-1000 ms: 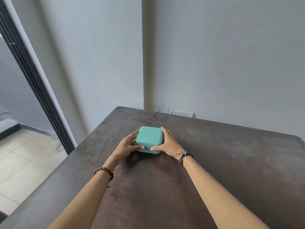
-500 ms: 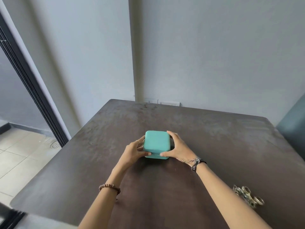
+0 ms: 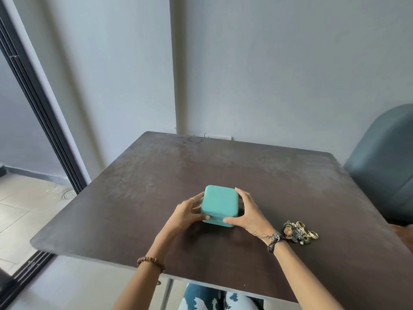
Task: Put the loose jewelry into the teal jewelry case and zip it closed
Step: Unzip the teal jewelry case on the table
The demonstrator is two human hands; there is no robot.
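Observation:
A square teal jewelry case (image 3: 220, 202) with rounded corners rests closed on the dark table (image 3: 279, 180), near its middle. My left hand (image 3: 186, 214) clasps the case's left side, thumb on the front by the zip line. My right hand (image 3: 248, 212) clasps its right side, thumb also on the front edge. A small heap of loose jewelry (image 3: 299, 232), gold rings and dark ornate pieces, lies on the table to the right of my right wrist.
A dark blue-grey chair back (image 3: 384, 166) stands past the table's right edge. A black sliding door frame (image 3: 40, 108) and tiled floor lie to the left. Grey walls rise behind the table. The table's near edge is close to my lap.
The view has pulled back and turned right, so the jewelry heap and chair show fully. Both hands stay clasped on the case, which sits nearer the table's front.

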